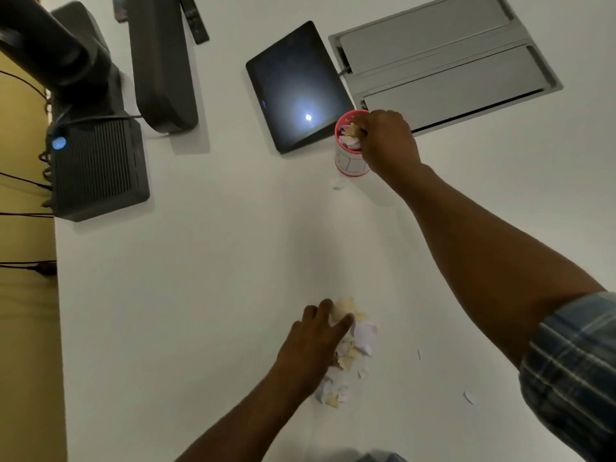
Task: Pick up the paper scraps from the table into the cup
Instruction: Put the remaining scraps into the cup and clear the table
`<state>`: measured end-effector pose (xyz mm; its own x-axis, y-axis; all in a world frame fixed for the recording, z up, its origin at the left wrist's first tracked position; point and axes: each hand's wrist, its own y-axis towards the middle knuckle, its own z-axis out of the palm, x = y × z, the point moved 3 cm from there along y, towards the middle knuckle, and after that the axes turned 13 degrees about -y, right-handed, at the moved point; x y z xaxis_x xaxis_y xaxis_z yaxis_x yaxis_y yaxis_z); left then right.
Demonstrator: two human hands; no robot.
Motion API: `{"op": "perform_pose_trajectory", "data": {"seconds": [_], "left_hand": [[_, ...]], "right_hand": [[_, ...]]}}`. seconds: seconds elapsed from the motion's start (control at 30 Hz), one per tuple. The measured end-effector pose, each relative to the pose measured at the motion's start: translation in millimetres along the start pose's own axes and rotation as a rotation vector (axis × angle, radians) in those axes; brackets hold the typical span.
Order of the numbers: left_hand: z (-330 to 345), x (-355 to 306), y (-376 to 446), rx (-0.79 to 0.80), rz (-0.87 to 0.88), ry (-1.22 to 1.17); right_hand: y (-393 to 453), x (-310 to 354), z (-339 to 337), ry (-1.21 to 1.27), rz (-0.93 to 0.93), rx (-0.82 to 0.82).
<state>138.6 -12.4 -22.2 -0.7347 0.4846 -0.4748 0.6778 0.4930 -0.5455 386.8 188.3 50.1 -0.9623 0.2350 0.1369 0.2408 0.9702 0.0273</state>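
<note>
Pink-rimmed cup takes a pinch of scraps

Pale paper shows between the fingertips of the right hand (388, 143), which are bunched together over the mouth of the cup (348, 161) — pinching a few torn bits just at the rim. Inside the cup lie more bits, white and cream, heaped close to the top. The cup stands upright on the white table (200, 295), touching the near corner of a dark tablet (296, 88) and just in front of a grey hatch (446, 58) set into the tabletop. One small flake (337, 187) lies on the table just beside the cup's base.

Nearer the person, the left hand (313, 341) rests palm down with its fingers spread and pressed flat on the edge of a scrap pile (348, 355) — white, lilac and cream pieces, loosely heaped. Whether it grips any of them I cannot tell. Two stray flakes lie to the right of the pile, apart from it. A plaid sleeve (573, 368) is rolled up on the right arm.

At the table's far left stand a black ribbed box (100, 168) with a blue light, cables running off its side, and a dark stand (163, 61) beside it.
</note>
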Motion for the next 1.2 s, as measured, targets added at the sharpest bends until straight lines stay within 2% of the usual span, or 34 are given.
{"op": "perform_pose_trajectory", "data": {"seconds": [0.13, 0.2, 0.27, 0.37, 0.47, 0.57, 0.67, 0.77, 0.87, 0.93, 1.0, 1.1, 1.2], "left_hand": [[0.7, 1.4, 1.6, -0.043, 0.07, -0.011], [-0.6, 0.9, 3.9, -0.078, 0.091, -0.038], [-1.7, 3.3, 8.3, -0.102, 0.076, -0.106], [-16.9, 6.4, 15.4, -0.156, -0.004, -0.361], [-51.5, 4.8, 22.2, -0.309, -0.05, -0.651], [-92.8, 1.0, 32.4, -0.426, -0.075, -0.826], [-140.6, -5.0, 53.9, -0.517, -0.052, -0.863], [-189.2, -15.2, 81.4, -0.628, -0.009, -0.772], [-229.0, -24.8, 111.8, -0.764, 0.042, -0.643], [-246.6, -31.1, 133.9, -0.798, 0.055, -0.441], [-256.7, -36.5, 157.0, -0.777, 0.076, -0.272], [-259.8, -43.8, 187.1, -0.665, 0.071, -0.13], [-254.3, -48.1, 205.6, -0.572, 0.051, -0.021]], "right_hand": [[-0.7, 2.7, 4.1, -0.101, -0.06, 0.109], [-5.6, 3.7, 1.5, -0.018, -0.058, 0.03], [-15.8, 3.0, -2.4, 0.126, -0.011, -0.132], [-43.5, 1.5, -0.7, 0.232, 0.082, -0.328], [-83.8, 1.6, 10.8, 0.297, 0.137, -0.39], [-133.3, 6.5, 24.8, 0.403, 0.201, -0.387], [-183.0, 15.4, 39.4, 0.395, 0.229, -0.249], [-226.0, 33.0, 55.9, 0.158, 0.027, -0.014], [-261.5, 51.4, 73.6, 0.055, -0.134, 0.364], [-279.8, 58.8, 83.3, 0.022, -0.221, 0.555], [-289.4, 63.9, 87.7, -0.022, -0.312, 0.612], [-293.6, 68.9, 87.5, -0.012, -0.369, 0.619], [-295.3, 71.4, 79.2, 0.011, -0.412, 0.507]]}}
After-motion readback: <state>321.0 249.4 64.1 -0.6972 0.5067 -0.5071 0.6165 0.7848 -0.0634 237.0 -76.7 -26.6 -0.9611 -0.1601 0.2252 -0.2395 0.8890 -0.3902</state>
